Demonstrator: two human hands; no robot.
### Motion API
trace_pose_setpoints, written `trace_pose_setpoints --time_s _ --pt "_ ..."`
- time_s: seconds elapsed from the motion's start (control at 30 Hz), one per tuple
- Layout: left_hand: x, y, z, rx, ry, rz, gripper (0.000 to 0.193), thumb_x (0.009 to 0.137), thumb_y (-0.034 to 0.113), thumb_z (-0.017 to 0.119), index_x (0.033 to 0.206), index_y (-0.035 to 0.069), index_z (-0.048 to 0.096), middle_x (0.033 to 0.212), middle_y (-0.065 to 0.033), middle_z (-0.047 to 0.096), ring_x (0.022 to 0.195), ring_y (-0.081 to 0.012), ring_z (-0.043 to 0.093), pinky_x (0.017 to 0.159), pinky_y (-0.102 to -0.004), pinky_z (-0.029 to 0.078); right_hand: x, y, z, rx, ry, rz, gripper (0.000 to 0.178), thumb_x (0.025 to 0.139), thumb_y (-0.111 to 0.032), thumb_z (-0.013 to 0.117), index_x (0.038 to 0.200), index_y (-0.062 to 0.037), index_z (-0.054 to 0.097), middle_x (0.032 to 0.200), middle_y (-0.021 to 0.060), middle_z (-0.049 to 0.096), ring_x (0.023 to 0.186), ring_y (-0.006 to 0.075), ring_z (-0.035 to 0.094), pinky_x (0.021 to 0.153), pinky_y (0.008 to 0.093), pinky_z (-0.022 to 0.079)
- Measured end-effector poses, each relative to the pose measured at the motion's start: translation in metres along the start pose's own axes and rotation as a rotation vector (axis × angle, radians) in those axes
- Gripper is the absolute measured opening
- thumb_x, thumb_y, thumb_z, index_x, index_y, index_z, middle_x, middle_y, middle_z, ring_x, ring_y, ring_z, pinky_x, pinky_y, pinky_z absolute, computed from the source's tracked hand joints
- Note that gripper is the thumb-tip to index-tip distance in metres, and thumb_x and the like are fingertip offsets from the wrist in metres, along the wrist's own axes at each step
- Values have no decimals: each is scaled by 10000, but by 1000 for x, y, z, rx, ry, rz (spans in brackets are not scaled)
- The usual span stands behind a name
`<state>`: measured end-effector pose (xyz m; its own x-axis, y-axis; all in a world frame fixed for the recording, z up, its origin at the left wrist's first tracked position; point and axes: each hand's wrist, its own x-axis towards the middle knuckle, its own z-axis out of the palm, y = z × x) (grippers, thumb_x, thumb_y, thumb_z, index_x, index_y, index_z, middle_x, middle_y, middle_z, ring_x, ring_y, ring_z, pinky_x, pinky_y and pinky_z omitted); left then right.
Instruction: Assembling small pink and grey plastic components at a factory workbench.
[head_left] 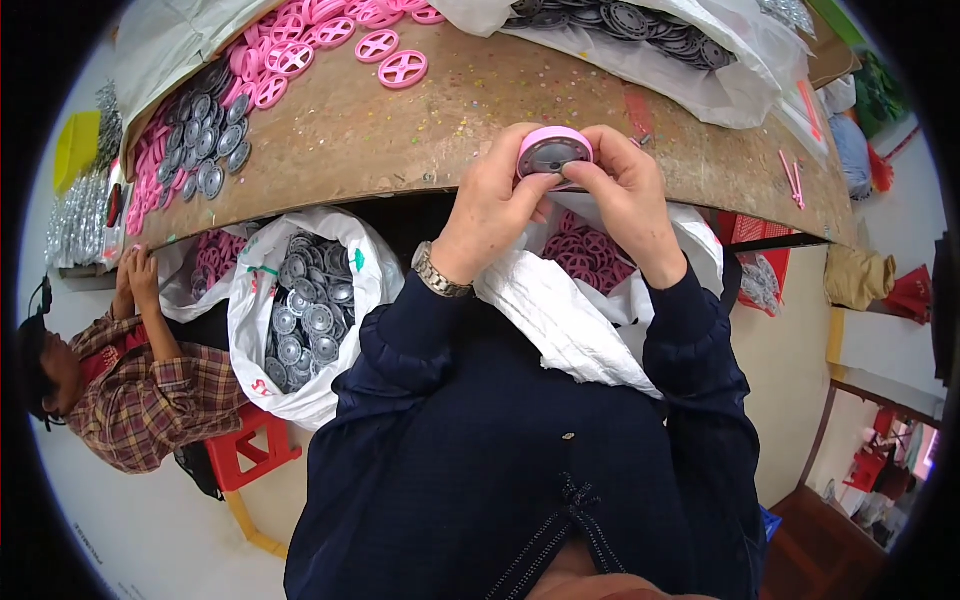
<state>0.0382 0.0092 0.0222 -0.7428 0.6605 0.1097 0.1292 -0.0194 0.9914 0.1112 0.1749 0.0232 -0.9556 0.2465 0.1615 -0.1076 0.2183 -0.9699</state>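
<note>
Between my two hands, just in front of the table's near edge, is a small wheel (553,154) with a pink rim and a grey disc set inside it. My left hand (492,205) grips its left side, the thumb pressed on the grey face. From the other side my right hand (632,195) holds it, the thumb also on the disc near its lower edge. The fingers behind the wheel are mostly hidden. Below my hands, a white sack holds pink spoked rims (580,250). To its left another white sack (243,325) is full of grey discs (305,310).
Pink rims (290,58) and grey discs (205,135) lie piled at the table's (480,110) far left. More dark discs (630,25) rest on white sheeting at the back. A co-worker (150,390) sits at the left beside a red stool (250,450). Pink sticks (792,180) lie at right.
</note>
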Motion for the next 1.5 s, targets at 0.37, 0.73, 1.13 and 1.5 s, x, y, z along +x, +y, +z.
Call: trace_pose_setpoints --time_s 0.37,0.73,1.13,1.5 --pt "26 -17 -41 746 104 455 530 868 291 717 1288 13 550 1076 -192 633 1015 -321 599 841 -410 498 -16 7 -54 -566 -351 112 228 827 -86 691 1030 11 652 830 116 677 766 199 647 712 332 508" --pt "112 -51 -126 1438 474 105 553 871 504 661 1233 88 609 1067 -186 641 1020 -399 591 832 -508 486 -28 5 -62 -552 -470 96 242 869 -167 674 1020 22 675 865 153 697 777 259 676 713 347 519" --pt "101 -54 -124 1319 513 233 508 830 459 712 1156 75 646 1074 -164 640 1005 -359 605 811 -498 491 106 33 -108 -763 331 -155 269 931 -211 625 1083 6 674 874 108 707 795 178 664 725 312 511" --pt "45 -38 -60 518 344 390 588 805 226 778 1288 -28 557 1153 -186 610 1059 -307 605 900 -382 488 197 74 -124 -1246 459 -92 577 892 -547 610 1145 -32 672 1116 222 672 1062 403 628 883 459 503"
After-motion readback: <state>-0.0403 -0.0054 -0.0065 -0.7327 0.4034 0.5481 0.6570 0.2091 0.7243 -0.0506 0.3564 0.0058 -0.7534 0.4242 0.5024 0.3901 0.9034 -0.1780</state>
